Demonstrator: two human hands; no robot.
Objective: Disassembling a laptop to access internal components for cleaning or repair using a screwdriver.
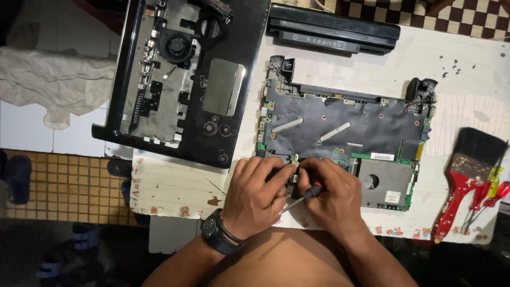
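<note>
- The board (340, 133), a dark laptop mainboard, lies flat on the white counter (467, 58), its near edge under both hands.
- The right hand (332, 194) has its fingers curled tight round a small screwdriver (305, 194) with a red and black grip; the shaft slants down and left, out past the knuckles.
- The left hand (257, 194), a dark watch (220, 234) on its wrist, presses bent fingers on the board's near left edge, touching the right hand.
- What the left fingers pinch, if anything, I cannot tell; the spot between the hands is hidden.
- The case (186, 74), opened with its fan showing, sits left of the board, its top cut off.
- A black battery (332, 29) lies beyond the board.
- A red-handled brush (467, 170) and red screwdrivers (491, 194) lie well to the right.
</note>
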